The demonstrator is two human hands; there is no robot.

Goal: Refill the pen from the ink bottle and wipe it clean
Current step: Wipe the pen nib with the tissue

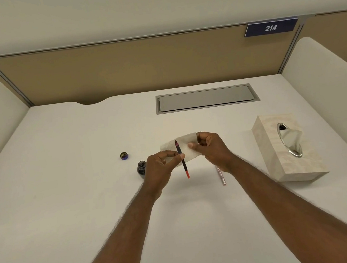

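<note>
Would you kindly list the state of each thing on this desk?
Ink bottle: open, upright.
Bottle cap: off, lying apart.
Pen: held in left hand, nib up.
Tissue: held by right hand behind pen.
Pen barrel: detached, lying flat.
Tissue box: tissue protruding.

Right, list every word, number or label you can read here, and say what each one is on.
"214": white digits on the dark blue rectangular sign fixed to the top of the tan partition panel.
Pinkish pen barrel lying on the white desk: faint marks along it, too small and blurred to read.
Dark glass ink bottle and its blue cap: no readable label.
Pale marbled tissue box: no text visible.
</note>
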